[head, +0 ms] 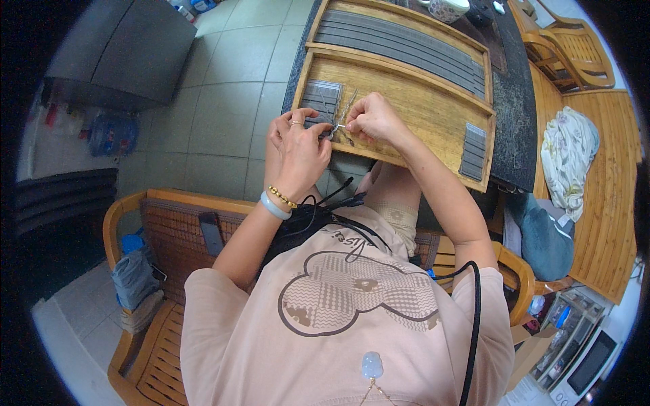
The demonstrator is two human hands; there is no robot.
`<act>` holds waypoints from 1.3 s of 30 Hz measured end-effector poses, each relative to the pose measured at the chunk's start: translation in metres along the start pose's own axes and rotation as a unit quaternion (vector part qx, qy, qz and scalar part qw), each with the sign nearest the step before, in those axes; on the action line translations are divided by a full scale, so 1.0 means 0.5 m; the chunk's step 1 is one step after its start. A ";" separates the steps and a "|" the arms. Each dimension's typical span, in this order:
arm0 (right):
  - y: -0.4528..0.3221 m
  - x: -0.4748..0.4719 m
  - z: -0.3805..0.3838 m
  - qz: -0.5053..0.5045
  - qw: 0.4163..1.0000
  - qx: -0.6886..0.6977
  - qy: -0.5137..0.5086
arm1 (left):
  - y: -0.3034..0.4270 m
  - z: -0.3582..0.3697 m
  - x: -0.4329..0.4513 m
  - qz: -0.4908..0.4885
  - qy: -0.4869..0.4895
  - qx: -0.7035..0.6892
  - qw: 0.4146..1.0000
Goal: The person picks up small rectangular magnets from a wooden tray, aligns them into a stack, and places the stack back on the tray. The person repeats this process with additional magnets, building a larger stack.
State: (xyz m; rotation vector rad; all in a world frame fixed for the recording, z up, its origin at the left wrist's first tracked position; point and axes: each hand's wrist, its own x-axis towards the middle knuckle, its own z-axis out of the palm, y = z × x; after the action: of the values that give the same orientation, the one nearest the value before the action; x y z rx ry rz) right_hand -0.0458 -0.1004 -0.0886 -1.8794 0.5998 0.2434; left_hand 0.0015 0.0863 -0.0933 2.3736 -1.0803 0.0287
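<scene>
Both hands meet over the near wooden tray (416, 109), at its front left. My left hand (299, 144) has its thumb and index finger closed around the lower end of some thin silvery strands (350, 104). Pinched in the fingertips of my right hand (375, 117) is a small pale piece (342, 126), which meets the strands; its exact kind is too small to tell. Beside the left fingers, a block of narrow dark grey strips (325, 90) lies in the tray's left end, partly hidden by that hand. A smaller block of grey strips (473, 149) lies at the right end.
Behind stands a second wooden tray (398, 14) with long rows of grey strips (396, 43). Both trays rest on a dark table (513, 111), a patterned cup (449, 9) at its back. A phone (210, 233) lies on the wooden bench (167, 223). A black cable (475, 325) runs past my right arm.
</scene>
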 end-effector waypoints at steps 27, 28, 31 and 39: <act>-0.005 -0.003 -0.006 -0.009 0.998 0.057 0.009 | 0.022 -0.002 0.048 -0.052 -0.015 0.011 0.998; -0.006 -0.004 -0.005 -0.008 0.998 0.057 0.009 | 0.020 0.000 0.049 -0.051 -0.009 0.010 0.999; -0.010 -0.008 -0.003 -0.014 0.998 0.059 0.014 | 0.015 0.005 0.048 -0.049 0.004 0.008 0.999; -0.022 -0.022 0.003 -0.017 0.998 0.030 0.043 | 0.009 0.014 0.053 -0.062 0.010 -0.005 0.998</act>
State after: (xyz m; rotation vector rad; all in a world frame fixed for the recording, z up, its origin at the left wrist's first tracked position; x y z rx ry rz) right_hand -0.0494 -0.0926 -0.0755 -1.8465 0.6258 0.1220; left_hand 0.0150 0.0623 -0.0913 2.4226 -0.9193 0.0025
